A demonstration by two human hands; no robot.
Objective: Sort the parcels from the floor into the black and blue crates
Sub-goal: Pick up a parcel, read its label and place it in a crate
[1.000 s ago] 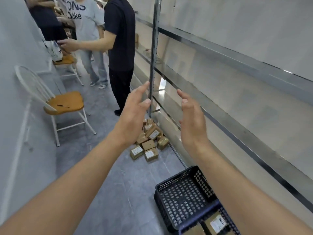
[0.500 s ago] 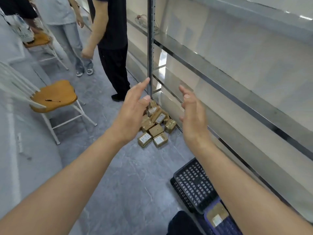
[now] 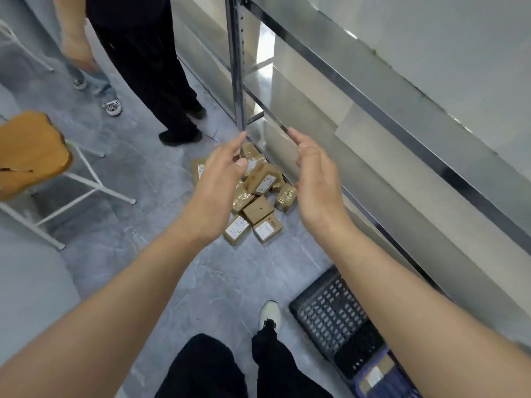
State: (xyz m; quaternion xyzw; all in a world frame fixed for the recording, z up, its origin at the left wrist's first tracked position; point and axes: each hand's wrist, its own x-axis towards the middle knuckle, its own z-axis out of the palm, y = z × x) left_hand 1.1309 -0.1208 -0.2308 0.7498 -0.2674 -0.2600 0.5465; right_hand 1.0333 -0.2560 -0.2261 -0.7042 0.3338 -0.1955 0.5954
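A pile of several small brown cardboard parcels (image 3: 257,203) with white labels lies on the grey floor against the foot of the metal shelving. My left hand (image 3: 218,191) and my right hand (image 3: 314,179) are stretched out above the pile, palms facing each other, fingers relaxed, holding nothing. The left hand hides part of the pile. The black crate (image 3: 333,317) stands on the floor at the lower right with nothing visible inside. Just beyond it at the bottom edge is the blue crate (image 3: 385,383) with a labelled parcel (image 3: 375,374) inside.
Metal shelving (image 3: 402,116) runs along the right, its upright post (image 3: 238,70) just behind the parcels. A person in black trousers (image 3: 155,67) stands close behind the pile, another beside them. A wooden-seated chair (image 3: 31,153) is at the left. My own legs and white shoe (image 3: 270,313) show below.
The view has tilted down and come closer to the parcels. Both hands stay open, now hovering right over the pile. The crates have slid toward the lower right corner.
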